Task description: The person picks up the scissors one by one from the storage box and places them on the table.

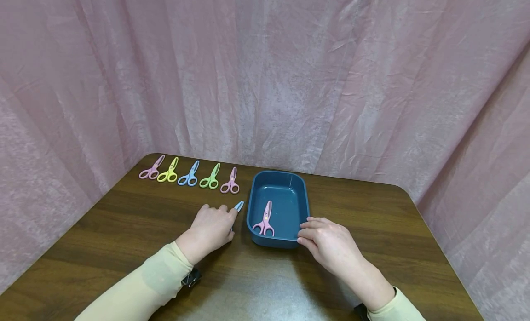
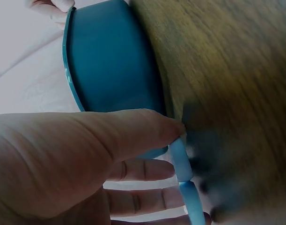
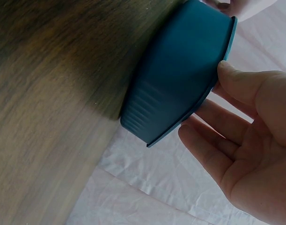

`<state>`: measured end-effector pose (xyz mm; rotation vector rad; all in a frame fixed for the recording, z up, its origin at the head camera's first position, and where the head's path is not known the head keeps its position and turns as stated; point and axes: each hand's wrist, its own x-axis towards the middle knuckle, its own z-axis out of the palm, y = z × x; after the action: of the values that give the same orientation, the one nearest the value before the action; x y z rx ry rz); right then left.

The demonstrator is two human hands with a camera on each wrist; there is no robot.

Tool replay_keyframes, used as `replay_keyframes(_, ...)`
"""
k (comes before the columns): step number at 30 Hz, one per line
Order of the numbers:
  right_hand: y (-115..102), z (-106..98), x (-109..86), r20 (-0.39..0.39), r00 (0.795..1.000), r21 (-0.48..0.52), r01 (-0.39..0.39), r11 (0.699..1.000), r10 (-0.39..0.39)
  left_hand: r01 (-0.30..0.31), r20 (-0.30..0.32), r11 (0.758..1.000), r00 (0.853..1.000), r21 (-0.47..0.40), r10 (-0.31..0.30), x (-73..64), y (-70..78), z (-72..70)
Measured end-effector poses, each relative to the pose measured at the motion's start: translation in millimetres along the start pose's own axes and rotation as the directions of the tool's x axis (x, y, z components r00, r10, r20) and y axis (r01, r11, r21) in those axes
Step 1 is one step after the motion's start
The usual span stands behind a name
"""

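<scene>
My left hand (image 1: pixel 211 230) pinches a pair of light blue scissors (image 2: pixel 181 161) between thumb and fingers, just left of the dark blue bin (image 1: pixel 278 242). In the head view only the blade end shows past my fingertips; most of the handles are hidden. My right hand (image 1: pixel 331 245) holds the near right corner of the bin's rim, thumb on the outer side and fingertips over the edge, as the right wrist view shows. Inside the bin lies a pair of pink scissors (image 1: pixel 267 211), blades pointing away, handles by the near left corner.
Along the table's (image 1: pixel 364 206) back left runs a slanting row: purple-pink scissors (image 1: pixel 155 168), yellow scissors (image 1: pixel 170 170), blue scissors (image 1: pixel 190 174), green scissors (image 1: pixel 211 176) and pink scissors (image 1: pixel 232 180). A pink curtain (image 1: pixel 281 82) hangs behind the table.
</scene>
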<state>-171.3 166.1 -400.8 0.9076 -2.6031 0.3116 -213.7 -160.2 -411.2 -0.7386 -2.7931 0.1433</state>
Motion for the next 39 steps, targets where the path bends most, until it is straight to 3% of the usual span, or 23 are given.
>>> replay_keyframes(16,1.0,0.7,-0.4,-0.002,1.000,0.007,-0.002,1.000,0.002,-0.009,-0.005,1.000,1.000,0.002,0.009,0.1,-0.5,2.0)
replay_keyframes(39,0.7,-0.7,-0.4,0.011,1.000,0.008,-0.006,1.000,0.005,0.007,0.066,1.000,0.998,0.015,-0.008,2.0,0.3,0.6)
